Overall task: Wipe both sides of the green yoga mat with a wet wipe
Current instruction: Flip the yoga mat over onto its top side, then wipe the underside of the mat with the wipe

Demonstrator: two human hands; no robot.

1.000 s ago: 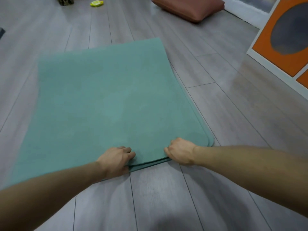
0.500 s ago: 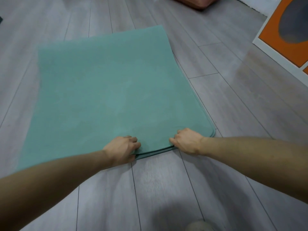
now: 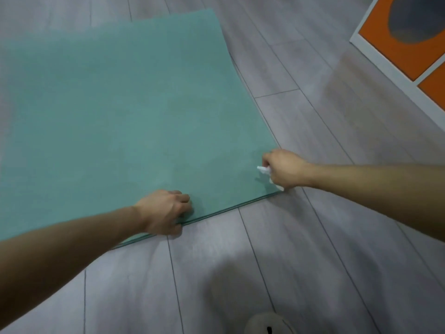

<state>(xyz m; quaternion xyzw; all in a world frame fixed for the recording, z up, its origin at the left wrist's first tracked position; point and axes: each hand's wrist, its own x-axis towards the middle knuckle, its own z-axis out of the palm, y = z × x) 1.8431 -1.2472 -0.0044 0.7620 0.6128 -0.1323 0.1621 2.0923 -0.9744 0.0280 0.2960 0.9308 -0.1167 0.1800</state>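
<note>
1. Since half a second ago the right hand (image 3: pixel 284 169) has slid along the near edge of the green yoga mat (image 3: pixel 125 112) to its near right corner, and a white wet wipe (image 3: pixel 264 170) now shows in it.
2. The right fingers are curled, pinching the crumpled wet wipe and holding it against the mat's top surface at that corner.
3. The left hand (image 3: pixel 166 213) is still at the near edge, further left. Its fingers are curled together on top of the mat with the thumb down at the edge, gripping it.
4. The mat lies flat on the floor (image 3: pixel 313 237), doubled over, with two layers showing along the near edge. Its left side runs out of view.
5. The floor is grey wood-look planking with thin dark seams, and a soft shadow falls on it near the bottom.
6. A white-framed cabinet (image 3: pixel 375 56) with orange panels stands on the floor at the far right, well apart from the mat.
7. A pale rounded object (image 3: pixel 269 324) with a dark mark sits at the bottom edge of the view; what it is cannot be told.
</note>
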